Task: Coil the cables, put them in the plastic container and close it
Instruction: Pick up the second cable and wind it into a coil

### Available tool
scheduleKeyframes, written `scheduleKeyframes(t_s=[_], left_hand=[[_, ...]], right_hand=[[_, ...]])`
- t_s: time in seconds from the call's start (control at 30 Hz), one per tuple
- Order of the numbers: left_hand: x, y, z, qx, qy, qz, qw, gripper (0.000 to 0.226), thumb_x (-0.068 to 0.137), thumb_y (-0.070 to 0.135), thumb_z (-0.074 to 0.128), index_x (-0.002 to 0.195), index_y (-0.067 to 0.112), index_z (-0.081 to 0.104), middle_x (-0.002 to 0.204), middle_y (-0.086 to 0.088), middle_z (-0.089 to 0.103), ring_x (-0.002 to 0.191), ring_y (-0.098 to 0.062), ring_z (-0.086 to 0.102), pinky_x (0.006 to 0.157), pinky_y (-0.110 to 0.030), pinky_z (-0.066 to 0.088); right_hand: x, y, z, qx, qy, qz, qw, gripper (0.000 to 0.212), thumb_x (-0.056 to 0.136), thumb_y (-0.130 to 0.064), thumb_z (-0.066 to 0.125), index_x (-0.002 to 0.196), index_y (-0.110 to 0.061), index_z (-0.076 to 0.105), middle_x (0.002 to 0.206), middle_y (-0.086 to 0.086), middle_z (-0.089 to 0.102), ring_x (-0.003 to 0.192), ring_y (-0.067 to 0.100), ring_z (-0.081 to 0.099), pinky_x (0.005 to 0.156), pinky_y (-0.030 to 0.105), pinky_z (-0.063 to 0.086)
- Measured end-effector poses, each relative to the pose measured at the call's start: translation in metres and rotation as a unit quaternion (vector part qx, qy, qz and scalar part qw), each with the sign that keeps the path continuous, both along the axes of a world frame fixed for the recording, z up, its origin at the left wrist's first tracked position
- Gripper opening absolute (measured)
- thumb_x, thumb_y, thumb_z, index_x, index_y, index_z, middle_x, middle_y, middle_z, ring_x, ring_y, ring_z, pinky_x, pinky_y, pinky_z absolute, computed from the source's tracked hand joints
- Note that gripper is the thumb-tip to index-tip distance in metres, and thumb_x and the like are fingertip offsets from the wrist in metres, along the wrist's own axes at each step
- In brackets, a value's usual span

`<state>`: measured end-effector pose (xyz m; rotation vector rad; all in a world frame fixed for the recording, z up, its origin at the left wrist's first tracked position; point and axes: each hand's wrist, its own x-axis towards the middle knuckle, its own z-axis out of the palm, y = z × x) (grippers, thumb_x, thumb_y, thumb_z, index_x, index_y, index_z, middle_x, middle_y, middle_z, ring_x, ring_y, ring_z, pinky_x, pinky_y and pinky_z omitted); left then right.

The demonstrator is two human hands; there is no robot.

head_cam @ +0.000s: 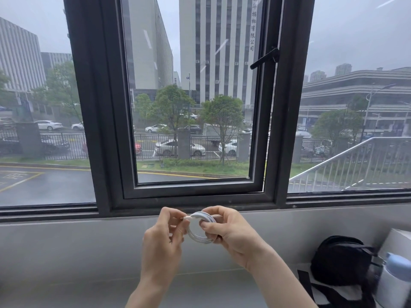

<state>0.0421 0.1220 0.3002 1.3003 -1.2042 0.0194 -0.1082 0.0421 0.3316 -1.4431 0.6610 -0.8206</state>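
A white cable [196, 236] is wound into a small round coil, held up in front of the window sill. My right hand [229, 232] grips the coil's right side, fingers wrapped around the loops. My left hand [163, 236] pinches the cable's free end, a white plug, at the coil's upper left. No plastic container is in view.
A grey window sill [66, 247] runs across the frame below a dark-framed window [193, 192]. At the lower right lie a black pouch [340, 258], a white bottle with a blue cap [394, 281] and a white box [398, 241].
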Motion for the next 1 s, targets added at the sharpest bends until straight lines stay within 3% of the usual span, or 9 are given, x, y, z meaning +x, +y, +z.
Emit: scheduleKeyframes(t_s=[0.13,0.27,0.43,0.6,0.83,1.0], left_hand=[[0.001,0.002,0.0,0.001,-0.013,-0.003,1.0,0.005,0.094,0.038,0.056,0.091,0.038,0.051,0.08,0.018,0.072,0.053,-0.008,0.071,0.051,-0.03,0.057],[-0.001,0.001,0.0,0.002,0.017,-0.002,1.0,0.007,0.096,0.035,0.056,0.092,0.036,0.05,0.076,0.011,0.073,0.052,-0.01,0.071,0.05,-0.032,0.058],[-0.004,-0.002,-0.003,0.033,0.105,-0.052,0.993,0.014,0.094,0.022,0.066,0.088,0.031,0.057,0.087,0.01,0.073,0.065,-0.017,0.075,0.066,-0.043,0.064],[-0.006,-0.005,-0.001,0.053,0.185,-0.113,0.975,0.021,0.09,0.017,0.071,0.095,0.032,0.059,0.096,0.0,0.074,0.079,-0.022,0.077,0.07,-0.043,0.066],[-0.008,-0.009,-0.008,0.051,0.158,-0.106,0.98,0.02,0.091,0.013,0.07,0.095,0.032,0.065,0.087,0.0,0.078,0.072,-0.024,0.076,0.066,-0.045,0.065],[-0.008,-0.01,-0.012,0.036,0.143,-0.105,0.983,0.015,0.091,0.019,0.072,0.097,0.031,0.065,0.089,-0.002,0.077,0.072,-0.023,0.076,0.066,-0.045,0.064]], right_hand=[[0.001,0.002,-0.002,-0.069,0.036,-0.063,0.995,0.014,0.094,-0.012,0.072,0.107,-0.015,0.075,0.078,-0.003,0.077,0.07,0.009,0.066,0.063,0.022,0.046],[0.006,0.006,-0.001,-0.065,-0.007,-0.074,0.995,0.015,0.096,-0.008,0.069,0.109,-0.013,0.074,0.081,-0.001,0.076,0.067,0.01,0.07,0.055,0.025,0.055],[0.007,0.006,0.001,-0.062,-0.018,-0.086,0.994,0.018,0.095,-0.002,0.068,0.112,-0.008,0.071,0.089,0.008,0.074,0.062,0.01,0.068,0.054,0.027,0.058],[0.008,0.006,-0.004,-0.073,-0.011,-0.094,0.993,0.016,0.096,-0.003,0.068,0.111,-0.008,0.069,0.095,0.011,0.076,0.064,0.011,0.071,0.057,0.029,0.06],[0.016,0.007,-0.016,-0.149,0.033,-0.161,0.975,0.013,0.094,-0.005,0.067,0.096,-0.017,0.07,0.092,0.015,0.072,0.066,0.033,0.076,0.058,0.046,0.065],[0.022,0.008,-0.022,-0.215,0.053,-0.247,0.943,0.019,0.091,-0.007,0.069,0.088,-0.026,0.071,0.09,-0.001,0.072,0.058,0.022,0.073,0.046,0.037,0.062]])
